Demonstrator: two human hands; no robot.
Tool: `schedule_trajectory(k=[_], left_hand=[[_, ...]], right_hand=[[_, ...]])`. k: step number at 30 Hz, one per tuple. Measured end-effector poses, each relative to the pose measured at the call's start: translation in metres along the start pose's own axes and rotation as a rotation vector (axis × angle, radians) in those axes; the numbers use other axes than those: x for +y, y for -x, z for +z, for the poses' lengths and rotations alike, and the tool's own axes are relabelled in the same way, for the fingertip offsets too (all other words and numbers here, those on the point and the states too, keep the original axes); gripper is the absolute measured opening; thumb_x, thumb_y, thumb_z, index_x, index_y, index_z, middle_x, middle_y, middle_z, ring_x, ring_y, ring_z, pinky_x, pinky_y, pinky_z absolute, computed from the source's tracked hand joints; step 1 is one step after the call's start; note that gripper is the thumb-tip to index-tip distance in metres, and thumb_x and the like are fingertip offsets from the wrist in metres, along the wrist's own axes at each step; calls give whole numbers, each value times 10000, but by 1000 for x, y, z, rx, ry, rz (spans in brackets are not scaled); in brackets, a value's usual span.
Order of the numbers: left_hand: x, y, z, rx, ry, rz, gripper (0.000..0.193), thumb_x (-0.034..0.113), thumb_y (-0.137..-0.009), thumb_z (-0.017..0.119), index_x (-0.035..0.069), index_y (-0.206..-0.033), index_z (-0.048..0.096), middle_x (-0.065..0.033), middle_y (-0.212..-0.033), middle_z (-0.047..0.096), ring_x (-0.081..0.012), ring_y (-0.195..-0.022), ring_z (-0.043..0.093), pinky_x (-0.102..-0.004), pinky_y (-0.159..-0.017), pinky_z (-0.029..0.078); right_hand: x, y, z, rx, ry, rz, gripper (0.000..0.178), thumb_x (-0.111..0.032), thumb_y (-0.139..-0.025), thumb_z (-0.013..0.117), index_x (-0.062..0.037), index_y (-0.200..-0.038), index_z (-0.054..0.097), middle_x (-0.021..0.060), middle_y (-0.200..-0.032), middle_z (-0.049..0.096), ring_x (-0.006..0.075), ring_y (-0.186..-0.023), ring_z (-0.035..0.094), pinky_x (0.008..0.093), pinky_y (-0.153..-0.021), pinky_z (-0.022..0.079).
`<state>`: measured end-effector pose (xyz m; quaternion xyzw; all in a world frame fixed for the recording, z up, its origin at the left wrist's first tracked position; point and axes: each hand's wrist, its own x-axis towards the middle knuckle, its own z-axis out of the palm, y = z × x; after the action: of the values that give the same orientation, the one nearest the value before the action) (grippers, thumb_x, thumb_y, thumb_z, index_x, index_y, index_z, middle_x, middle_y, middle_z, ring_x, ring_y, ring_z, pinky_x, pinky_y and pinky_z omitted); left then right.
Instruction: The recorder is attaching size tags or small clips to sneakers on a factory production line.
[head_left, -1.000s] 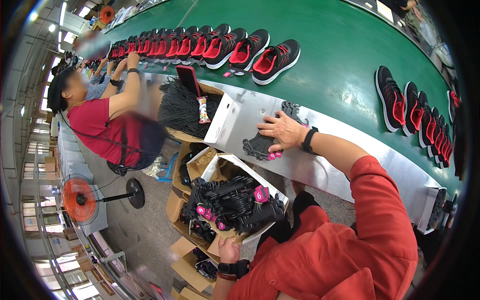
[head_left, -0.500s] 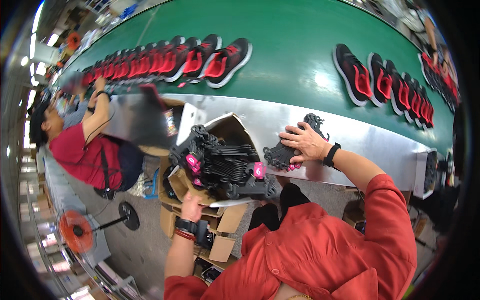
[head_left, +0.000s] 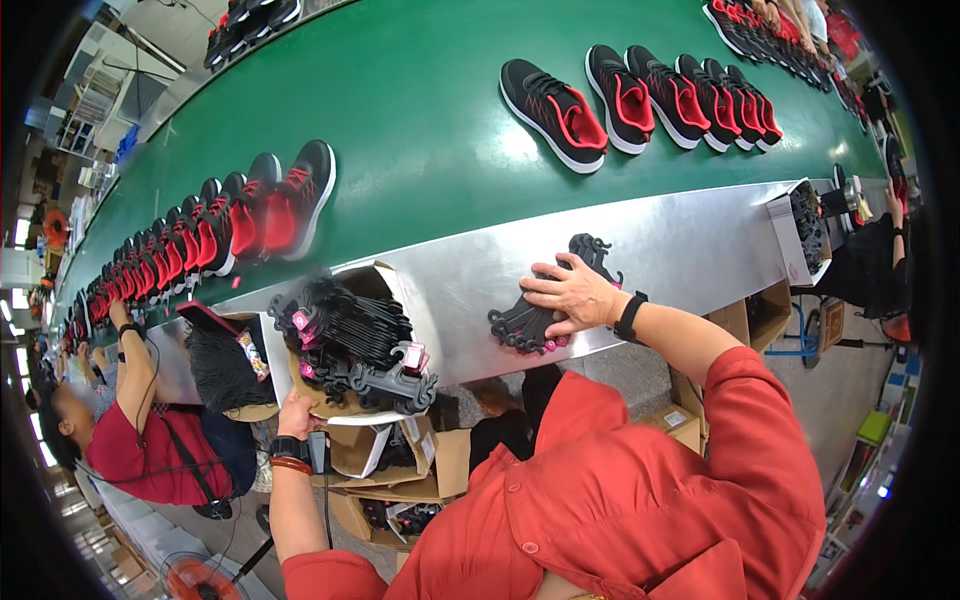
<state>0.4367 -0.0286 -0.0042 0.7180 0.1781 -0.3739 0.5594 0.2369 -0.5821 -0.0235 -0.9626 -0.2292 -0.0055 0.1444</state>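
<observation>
My left hand [head_left: 297, 415] grips the near left edge of an open cardboard box [head_left: 422, 340], fingers closed around its rim. Packed inside the box are black plastic hangers [head_left: 350, 325] with hooked ends and small pink or white tags. My right hand [head_left: 575, 295] lies spread over a loose bundle of the same hangers [head_left: 520, 325] on the metal ledge [head_left: 660, 240]. Its fingers are apart and the thumb is toward me; pink tags show along the bundle's near edge.
Beyond the ledge, black-and-red sneakers [head_left: 550, 115] stand in rows on a green conveyor belt [head_left: 420, 130]. At left a co-worker in a dark red shirt [head_left: 155, 440] reaches to the belt. Another hanger box [head_left: 785, 240] sits at right; cartons [head_left: 455, 460] stand below.
The view has turned right. The hanger box sits more level, its hangers shifted, my left hand still on its edge. My right hand stays on the loose bundle. Shoes appear farther left.
</observation>
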Motion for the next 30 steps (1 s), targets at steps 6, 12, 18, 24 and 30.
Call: schedule_trajectory(k=[6, 12, 18, 24, 30], left_hand=[[42, -7, 33, 345, -333, 216, 366, -87, -794, 460, 11, -1120, 594, -92, -888, 670, -211, -755, 663, -318, -662, 539], [26, 5, 32, 544, -567, 344, 365, -85, -852, 463, -51, -1212, 514, -170, -1106, 638, -250, -1000, 616, -352, -891, 468], [31, 93, 122, 680, -734, 957, 511, -50, -848, 493, -26, -1355, 430, -231, -1322, 497, -384, -1235, 479, -432, -1069, 354], [2, 152, 251, 192, -855, 1263, 465, -14, -797, 540, 48, -1258, 535, -157, -1264, 535, -330, -1226, 483, -492, -1062, 338], [25, 130, 357, 45, -995, 1285, 452, 10, -764, 587, 111, -1204, 593, -127, -1286, 516, -326, -1279, 442, -588, -1126, 219]], right_hand=[[2, 11, 1, 41, 19, 80, 648, -607, -798, 602, -120, -1224, 579, 40, -1376, 498, 260, -1285, 440, 554, -1032, 326], [-2, 12, 0, 84, 27, 179, 641, -590, -787, 619, -128, -1230, 576, 36, -1381, 503, 284, -1265, 449, 545, -1019, 344], [3, 52, -4, 117, 81, 432, 633, -568, -785, 631, -137, -1246, 579, 44, -1369, 499, 291, -1265, 437, 528, -1029, 327], [21, 89, -14, 151, 99, 586, 624, -554, -772, 650, -136, -1233, 588, 46, -1366, 500, 305, -1260, 437, 519, -1037, 316], [58, 129, -22, 186, 91, 592, 635, -540, -745, 674, -135, -1228, 592, 58, -1351, 516, 310, -1240, 453, 509, -1028, 322]])
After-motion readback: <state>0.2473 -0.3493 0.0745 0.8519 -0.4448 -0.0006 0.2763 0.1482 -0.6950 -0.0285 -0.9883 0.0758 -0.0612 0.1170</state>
